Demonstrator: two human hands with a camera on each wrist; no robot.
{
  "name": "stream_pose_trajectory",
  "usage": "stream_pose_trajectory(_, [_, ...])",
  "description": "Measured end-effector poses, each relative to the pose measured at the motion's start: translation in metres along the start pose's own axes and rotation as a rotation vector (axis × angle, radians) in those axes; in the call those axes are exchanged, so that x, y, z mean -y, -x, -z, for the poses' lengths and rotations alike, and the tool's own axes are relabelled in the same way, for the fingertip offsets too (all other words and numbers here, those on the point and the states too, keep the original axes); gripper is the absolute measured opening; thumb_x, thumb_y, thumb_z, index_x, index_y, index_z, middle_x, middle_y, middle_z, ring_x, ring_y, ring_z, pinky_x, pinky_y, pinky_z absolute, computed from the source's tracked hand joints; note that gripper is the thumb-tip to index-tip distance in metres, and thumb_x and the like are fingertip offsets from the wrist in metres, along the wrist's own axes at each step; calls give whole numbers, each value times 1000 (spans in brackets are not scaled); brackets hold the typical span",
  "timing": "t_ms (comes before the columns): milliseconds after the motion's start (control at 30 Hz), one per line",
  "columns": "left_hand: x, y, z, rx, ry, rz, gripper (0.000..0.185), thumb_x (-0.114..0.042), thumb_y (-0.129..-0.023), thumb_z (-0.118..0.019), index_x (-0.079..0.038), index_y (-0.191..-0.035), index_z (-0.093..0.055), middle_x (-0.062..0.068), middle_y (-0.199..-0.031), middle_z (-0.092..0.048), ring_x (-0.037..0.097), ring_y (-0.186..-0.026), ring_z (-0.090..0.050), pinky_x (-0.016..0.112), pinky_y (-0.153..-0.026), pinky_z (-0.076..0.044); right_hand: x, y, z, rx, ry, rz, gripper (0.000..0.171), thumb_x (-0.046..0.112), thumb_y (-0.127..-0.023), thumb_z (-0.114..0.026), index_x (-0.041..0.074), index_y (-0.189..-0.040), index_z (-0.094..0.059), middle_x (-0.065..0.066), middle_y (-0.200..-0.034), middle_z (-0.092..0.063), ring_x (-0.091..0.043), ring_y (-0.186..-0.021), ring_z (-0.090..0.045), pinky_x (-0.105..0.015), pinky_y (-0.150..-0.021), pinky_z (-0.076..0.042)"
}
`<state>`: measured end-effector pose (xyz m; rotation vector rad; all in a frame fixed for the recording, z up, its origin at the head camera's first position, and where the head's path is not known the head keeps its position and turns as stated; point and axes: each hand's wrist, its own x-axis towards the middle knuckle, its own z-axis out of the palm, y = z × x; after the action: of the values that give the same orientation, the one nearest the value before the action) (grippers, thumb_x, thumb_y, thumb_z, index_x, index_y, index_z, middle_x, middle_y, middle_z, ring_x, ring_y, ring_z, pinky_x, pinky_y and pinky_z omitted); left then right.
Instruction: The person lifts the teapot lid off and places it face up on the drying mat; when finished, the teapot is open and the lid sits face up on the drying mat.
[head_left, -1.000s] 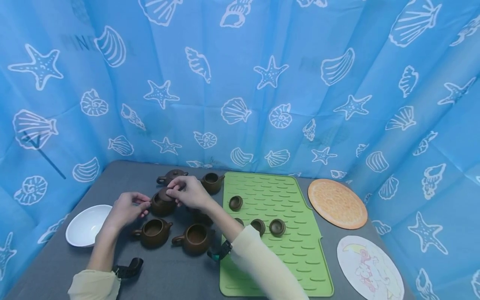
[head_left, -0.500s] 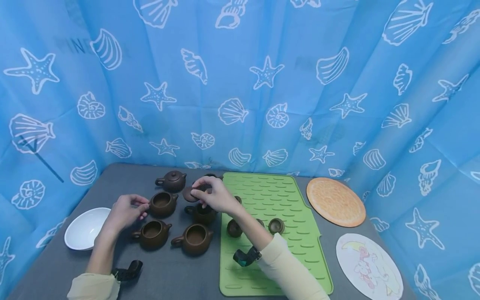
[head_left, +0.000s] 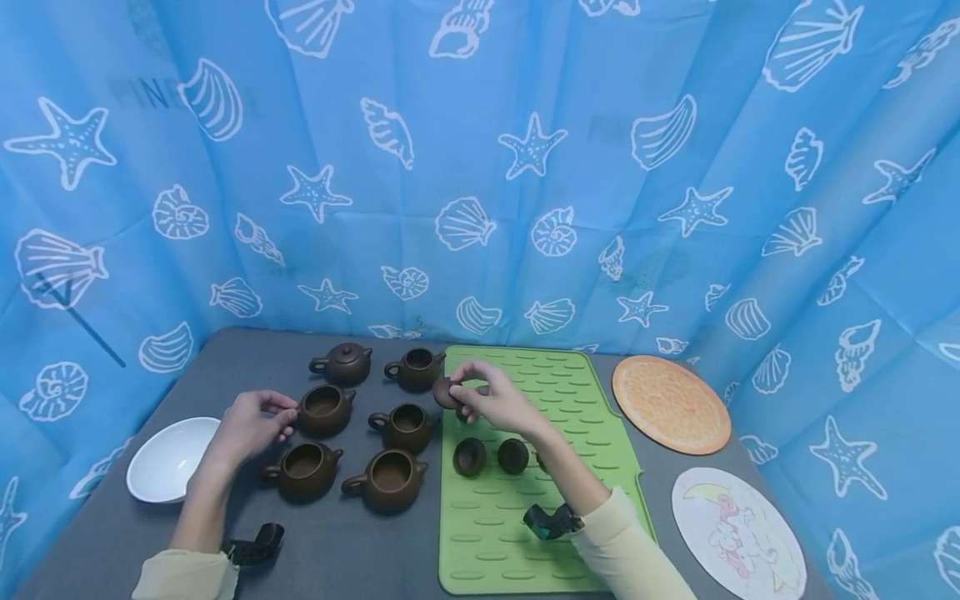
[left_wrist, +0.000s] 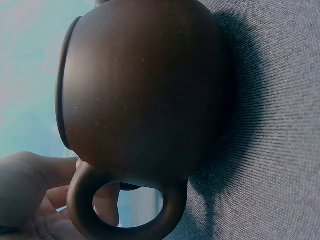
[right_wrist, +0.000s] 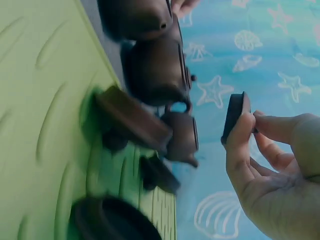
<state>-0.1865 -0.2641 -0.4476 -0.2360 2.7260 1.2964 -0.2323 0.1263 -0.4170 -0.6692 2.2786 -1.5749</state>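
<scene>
In the head view my right hand (head_left: 495, 404) pinches a small brown teapot lid (head_left: 444, 393) by its knob, over the left edge of the green mat (head_left: 487, 550). The right wrist view shows this lid (right_wrist: 235, 117) on edge between thumb and fingers. My left hand (head_left: 251, 427) holds the handle side of a lidless brown teapot (head_left: 322, 422). Close up in the left wrist view, the fingers lie at the loop handle (left_wrist: 77, 195), and the pot stands on grey cloth. Upturned lids lie on the mat, among them one lid (head_left: 469, 457) and another lid (head_left: 513, 456); the right arm partly hides others.
Around the held pot stand a lidded teapot (head_left: 348, 364) and several lidless ones, such as the front teapot (head_left: 390, 481). A white bowl (head_left: 168, 462) sits left. Right of the mat lie an orange round board (head_left: 671, 404) and a white round picture (head_left: 738, 533). A blue curtain (head_left: 480, 167) hangs behind.
My right hand has carried the lid from above the left-held teapot rightward to the mat's edge, uncovering the pot's opening. The left hand has stayed at its handle.
</scene>
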Motion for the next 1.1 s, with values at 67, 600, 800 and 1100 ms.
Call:
stream_pose_trajectory(67, [0,0,0,2,-1,-1,28,-10,-112,-58,11,-129,-65,27,-113,-71,17,-83,-72,28,-70,-56,-4,5,7,5,-10,-12,28,8,-112,-56,-2,-138,-53,-31,-128,-63,-35,-82,-70,-64,-80,-63])
stream_pose_trajectory(600, [1,1,0,-2,-5,-12,26,-9,-112,-58,10,-128,-65,26,-113,-71,19,-85,-73,27,-69,-57,-34,29,42,5,-139,-23,45,4,-114,-49,0,-159,-46,-33,-158,-46,-64,-114,-69,-53,-100,-62])
stream_pose_trajectory(800, [0,0,0,-5,-8,-3,26,-10,-111,-58,9,-128,-66,25,-112,-72,18,-84,-73,27,-69,-57,-43,31,49,-27,-150,-35,54,5,-105,-69,2,-154,-47,-35,-163,-39,-63,-119,-68,-59,-105,-60])
stream_pose_trajectory(1100, [1,0,-1,-2,-8,-2,27,-10,-112,-58,9,-128,-65,25,-111,-72,20,-84,-73,29,-70,-56,-54,33,61,-15,-24,-34,54,-5,-103,-67,-8,-150,-41,-37,-158,-41,-57,-117,-70,-57,-98,-63])
